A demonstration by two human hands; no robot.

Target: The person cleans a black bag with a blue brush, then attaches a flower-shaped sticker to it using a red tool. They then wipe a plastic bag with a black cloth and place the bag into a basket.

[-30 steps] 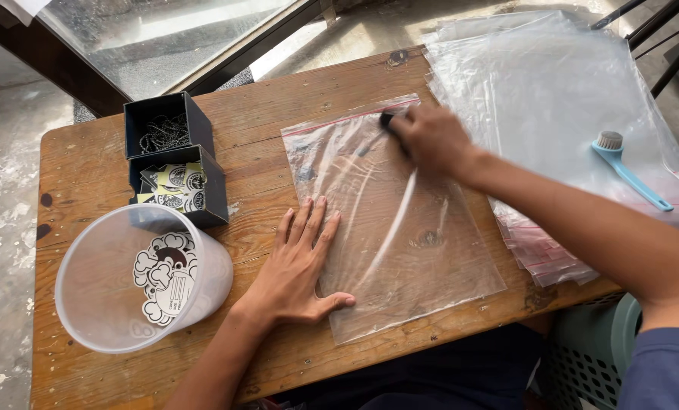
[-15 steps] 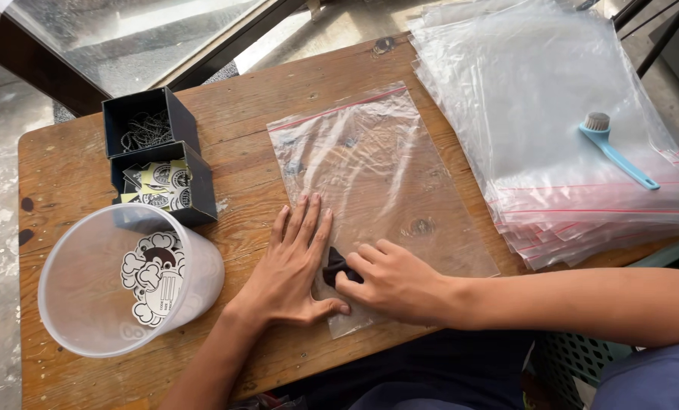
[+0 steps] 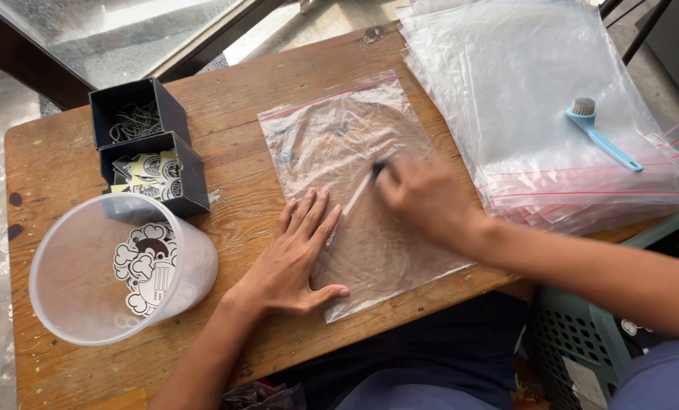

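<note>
A clear zip bag [image 3: 339, 144] with a red seal line lies flat on the wooden table [image 3: 241, 91]. My left hand [image 3: 294, 254] presses flat on the bag's near left edge, fingers spread. My right hand [image 3: 423, 199] is over the middle of the bag, closed around a small dark object [image 3: 378, 168] that pokes out by the fingers and touches the plastic; motion blurs it.
A stack of clear zip bags [image 3: 537, 114] fills the table's right side, with a blue brush [image 3: 601, 137] on top. Two black boxes [image 3: 146, 144] hold chains and stickers at left. A translucent tub [image 3: 119, 269] with a cloud-shaped sticker stands near left. A teal crate [image 3: 582, 342] sits below right.
My right hand has moved with the dark object from the bag's far edge to its near edge, then back up to the middle. My left hand stayed pressed on the bag.
</note>
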